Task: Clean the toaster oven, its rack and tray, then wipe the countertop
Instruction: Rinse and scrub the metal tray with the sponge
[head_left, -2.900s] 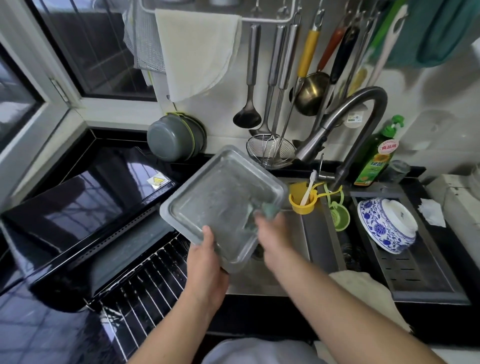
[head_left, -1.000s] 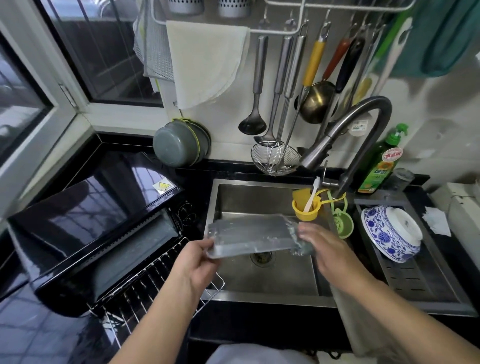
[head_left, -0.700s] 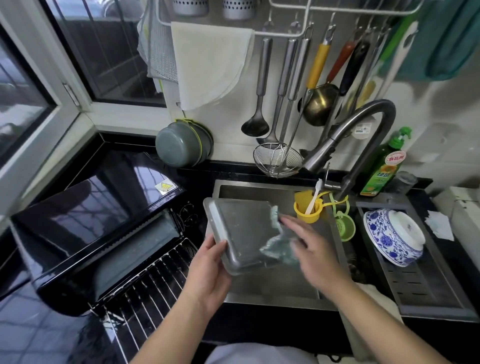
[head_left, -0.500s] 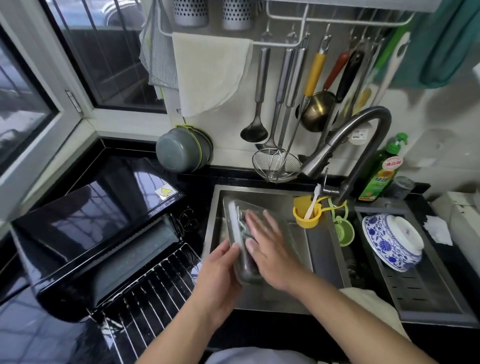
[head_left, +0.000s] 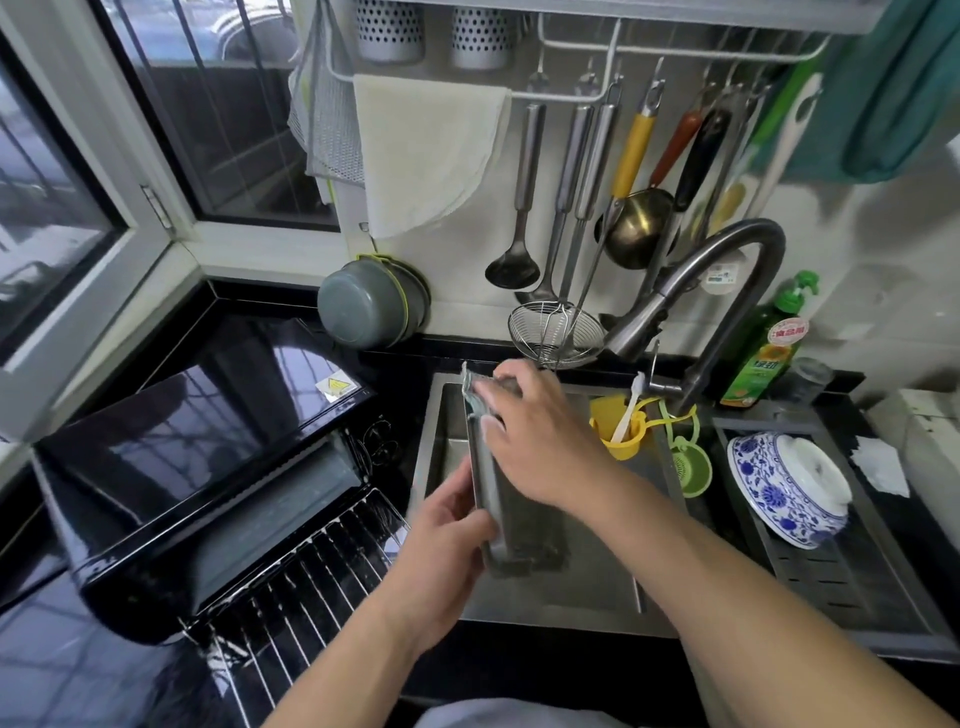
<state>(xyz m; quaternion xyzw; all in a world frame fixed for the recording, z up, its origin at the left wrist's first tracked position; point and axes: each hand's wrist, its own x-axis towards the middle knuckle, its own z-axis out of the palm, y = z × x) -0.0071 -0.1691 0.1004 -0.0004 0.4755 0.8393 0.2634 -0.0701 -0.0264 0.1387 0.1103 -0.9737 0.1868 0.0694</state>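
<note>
A person stands a metal tray (head_left: 485, 483) on edge over the sink (head_left: 545, 597), its long axis running away from the body — near end low by the front of the basin, far end raised toward the back wall under the hanging strainer (head_left: 556, 332). The left hand (head_left: 441, 540) grips the near end, fingers curled round the rim from the left side. The right hand (head_left: 540, 441) lies along the tray's right face, its fingers bent over the far top corner, where a scrap of grey-green cloth (head_left: 475, 402) shows beneath them; it appears to press the cloth to the metal rather than hold the tray. The tray thus sits between the hands, the left one nearer the body and bearing the weight, the right one reaching farther out. Any next wiping stroke would likely run back along that long axis toward the left hand. The toaster oven (head_left: 197, 467) sits well to the left on the black countertop (head_left: 78, 675), its door open, with the wire rack (head_left: 311, 587) jutting out in front, beside the sink.
</note>
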